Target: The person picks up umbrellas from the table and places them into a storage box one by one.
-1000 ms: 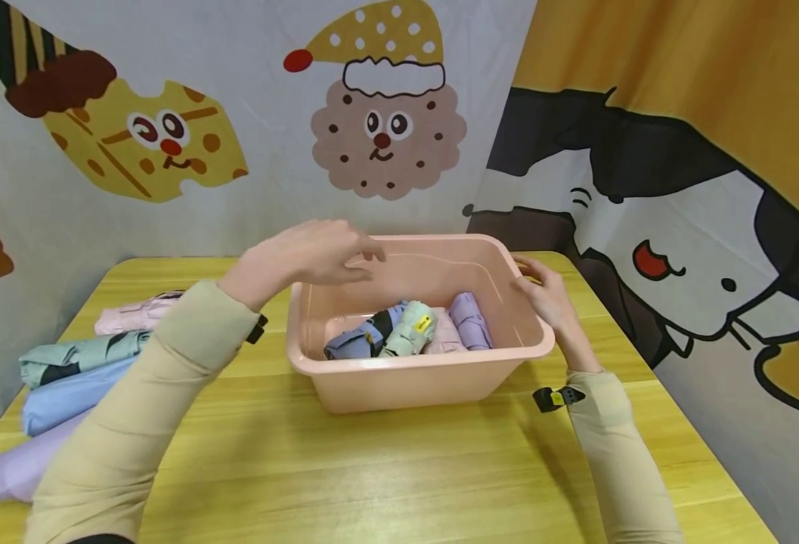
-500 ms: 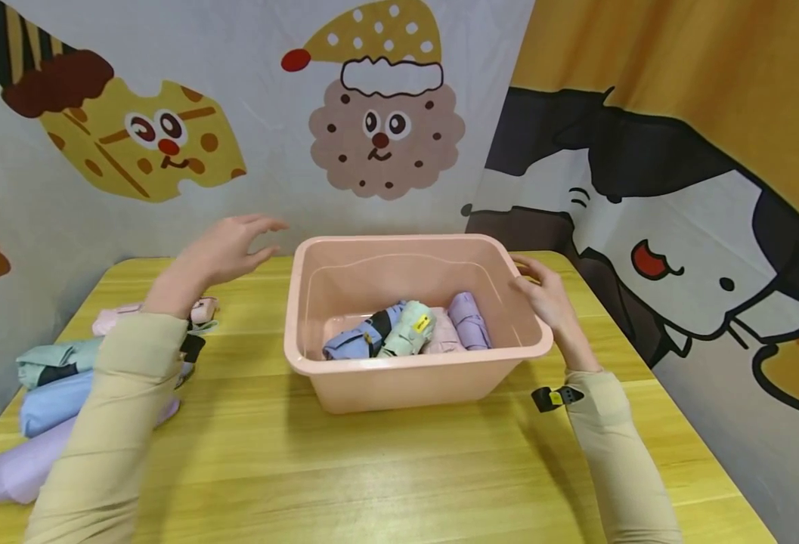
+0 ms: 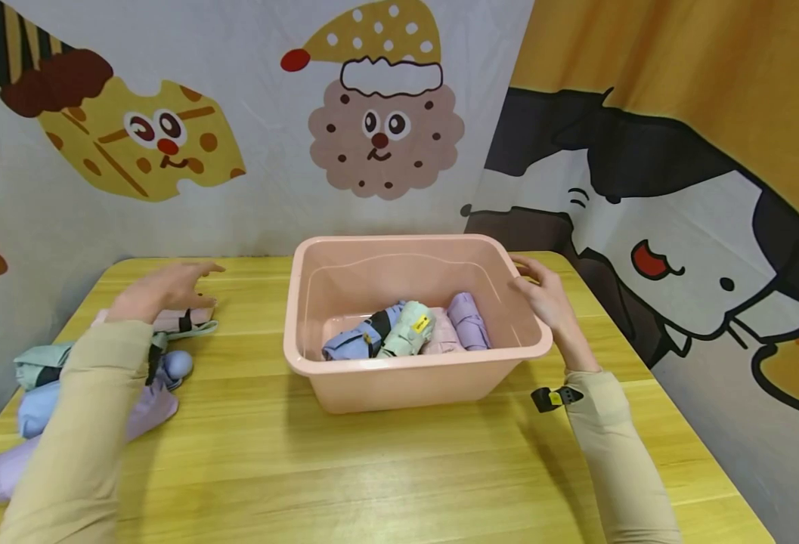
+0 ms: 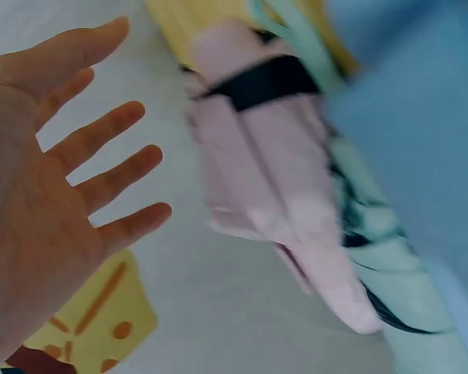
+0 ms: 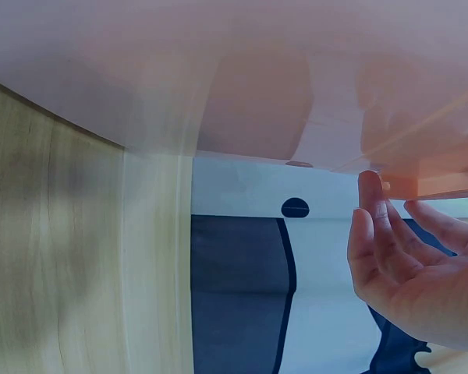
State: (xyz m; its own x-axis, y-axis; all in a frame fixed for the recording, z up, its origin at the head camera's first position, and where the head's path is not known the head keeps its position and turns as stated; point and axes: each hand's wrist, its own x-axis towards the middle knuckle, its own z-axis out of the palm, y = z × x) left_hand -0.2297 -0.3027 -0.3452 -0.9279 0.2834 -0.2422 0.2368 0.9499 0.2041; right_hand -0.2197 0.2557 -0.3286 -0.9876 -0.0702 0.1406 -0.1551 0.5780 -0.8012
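My left hand (image 3: 161, 291) hovers with spread fingers over a pink folded umbrella (image 3: 191, 319) at the table's left; the left wrist view shows a gap between the hand (image 4: 70, 171) and that umbrella (image 4: 273, 148), which has a black strap. Beside it lie a mint umbrella (image 3: 38, 363), a blue one (image 3: 37, 408) and a purple one (image 3: 7, 468), partly hidden by my sleeve. My right hand (image 3: 549, 302) holds the right rim of a pink plastic basin (image 3: 399, 385). Inside lie blue (image 3: 354, 344), mint (image 3: 406, 332), pink (image 3: 443, 336) and purple (image 3: 469, 321) folded umbrellas.
The wooden table (image 3: 399, 476) runs up to a printed cloth backdrop (image 3: 263, 166) at the back and right. The basin stands mid-table near the back edge, its walls rising above the umbrellas inside.
My left hand has moved from above the basin's left side leftward and down to the umbrellas on the table. The right hand and the basin have stayed in place.
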